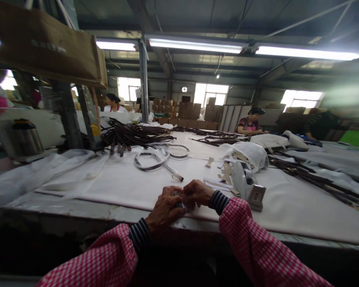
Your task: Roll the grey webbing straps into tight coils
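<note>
My left hand (164, 209) and my right hand (196, 194) meet at the near edge of the white worktable (122, 187). Both have their fingers curled and pinched together around a small dark piece (177, 199) that I cannot make out. Just beyond the hands lies a grey strap (155, 161) looped on the table, its metal ring end close to my fingers. Both arms wear red-and-white checked sleeves with striped cuffs.
A tape dispenser (249, 185) stands right of my hands beside paper scraps and a white plastic bag (248, 153). Piles of dark brown straps (131, 135) lie at the back left and along the right (311, 175). Two people sit at the far side. A metal flask (25, 137) stands left.
</note>
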`<state>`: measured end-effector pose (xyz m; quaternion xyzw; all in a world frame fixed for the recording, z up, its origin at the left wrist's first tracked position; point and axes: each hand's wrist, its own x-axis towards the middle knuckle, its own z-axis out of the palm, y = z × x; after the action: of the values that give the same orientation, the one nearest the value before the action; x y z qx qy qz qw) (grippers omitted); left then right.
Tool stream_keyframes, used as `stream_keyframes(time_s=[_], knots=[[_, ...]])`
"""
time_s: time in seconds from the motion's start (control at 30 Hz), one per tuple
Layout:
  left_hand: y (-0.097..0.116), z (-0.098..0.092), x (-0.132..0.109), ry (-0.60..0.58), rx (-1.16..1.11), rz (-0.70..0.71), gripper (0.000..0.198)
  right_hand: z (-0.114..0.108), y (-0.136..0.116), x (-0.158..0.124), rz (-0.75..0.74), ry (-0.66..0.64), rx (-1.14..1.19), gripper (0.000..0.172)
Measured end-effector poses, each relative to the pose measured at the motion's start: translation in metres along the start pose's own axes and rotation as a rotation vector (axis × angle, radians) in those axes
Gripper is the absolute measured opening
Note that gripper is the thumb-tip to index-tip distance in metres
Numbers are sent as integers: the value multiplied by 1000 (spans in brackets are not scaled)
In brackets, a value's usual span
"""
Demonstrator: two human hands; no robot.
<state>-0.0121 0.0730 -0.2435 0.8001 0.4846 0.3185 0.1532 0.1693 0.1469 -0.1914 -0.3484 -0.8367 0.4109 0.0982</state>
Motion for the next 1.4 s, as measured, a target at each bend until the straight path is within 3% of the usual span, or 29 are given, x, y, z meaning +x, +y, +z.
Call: stream_keyframes(time_s=[0.13,0.23,0.33,0.4,0.6,0.8,1.03,1.23,1.4], knots=[[-6,0,1,-30,-8,32,28,-10,-13,7,19,-118,-159,15],[-10,2,1,-14,-7,16,30,-10,-22,7,-14,-110,-326,10],[-12,5,1,15,-31,31,24,-1,-28,-2,-86,-21,-518,8],[-11,6,1,23,-37,49,25,9,-29,-11,-123,53,-619,17],[-4,6,-1,63,-22,87,25,44,-7,-32,-312,282,-736,30],[-1,1,-3,31,-33,63,18,60,17,-48,-421,435,-739,25],[-6,-15,1,-102,-56,37,12,77,37,-59,-355,585,-742,45],[-14,-10,2,-108,-29,58,15,79,41,-59,-366,602,-584,55],[-16,-9,1,-109,-21,89,15,80,37,-60,-356,624,-559,51]])
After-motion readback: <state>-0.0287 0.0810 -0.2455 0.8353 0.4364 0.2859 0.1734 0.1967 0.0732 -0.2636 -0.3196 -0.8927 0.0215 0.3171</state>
